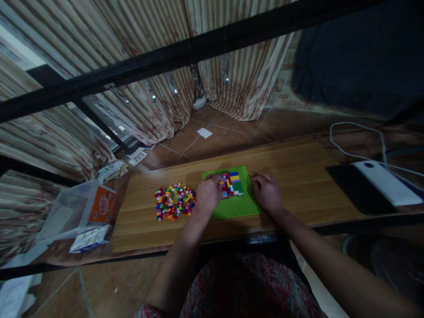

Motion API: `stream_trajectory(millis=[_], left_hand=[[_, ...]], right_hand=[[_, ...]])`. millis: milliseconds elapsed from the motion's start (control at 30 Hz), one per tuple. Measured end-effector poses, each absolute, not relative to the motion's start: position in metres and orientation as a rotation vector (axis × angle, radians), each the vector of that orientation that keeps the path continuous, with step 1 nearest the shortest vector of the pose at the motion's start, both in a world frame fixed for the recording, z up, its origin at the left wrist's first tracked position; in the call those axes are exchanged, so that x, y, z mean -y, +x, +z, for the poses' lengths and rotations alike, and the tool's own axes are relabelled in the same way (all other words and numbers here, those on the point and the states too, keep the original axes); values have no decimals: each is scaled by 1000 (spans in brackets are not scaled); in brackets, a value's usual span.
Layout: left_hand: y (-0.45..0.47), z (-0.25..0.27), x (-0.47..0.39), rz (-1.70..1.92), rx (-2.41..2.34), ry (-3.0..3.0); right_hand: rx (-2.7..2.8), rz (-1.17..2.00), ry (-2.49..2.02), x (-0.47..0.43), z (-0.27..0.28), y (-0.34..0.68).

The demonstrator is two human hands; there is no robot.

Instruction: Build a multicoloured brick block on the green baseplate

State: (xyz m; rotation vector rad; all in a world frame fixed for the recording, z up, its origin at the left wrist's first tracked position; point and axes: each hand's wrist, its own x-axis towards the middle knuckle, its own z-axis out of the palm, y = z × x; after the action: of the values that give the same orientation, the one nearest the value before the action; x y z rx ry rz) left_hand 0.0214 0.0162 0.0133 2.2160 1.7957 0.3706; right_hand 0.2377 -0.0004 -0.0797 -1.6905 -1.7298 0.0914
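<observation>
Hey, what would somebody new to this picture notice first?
Probably the scattered colorful bricks on the wooden tabletop, left of the bright green baseplate. The left hand is at the multicolored brick patch on the baseplate; the right hand is by its right edge.

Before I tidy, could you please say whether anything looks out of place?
A white sheet lies by itself on the tiled floor beyond the wooden board, perhaps dropped; the loose bricks look heaped, not spilled.

Dim overall, upper right nearly black; edges stretched and softly blurred
</observation>
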Motion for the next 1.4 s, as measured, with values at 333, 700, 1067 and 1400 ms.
stream_trajectory(millis=[333, 700, 1067, 1400], left_hand=[[28, 10, -12, 324, -1776, 2289], [27, 8, -11, 254, -1736, 2363], [31, 3, 7, 112, -1698, 2577], [38, 6, 8, 112, -1645, 2618]], right_hand=[[1736, 109, -1703, 0, -79, 238], [1730, 97, -1689, 1, -78, 238], [1740, 92, -1707, 2, -81, 237], [1775, 26, -1670, 0, -87, 242]])
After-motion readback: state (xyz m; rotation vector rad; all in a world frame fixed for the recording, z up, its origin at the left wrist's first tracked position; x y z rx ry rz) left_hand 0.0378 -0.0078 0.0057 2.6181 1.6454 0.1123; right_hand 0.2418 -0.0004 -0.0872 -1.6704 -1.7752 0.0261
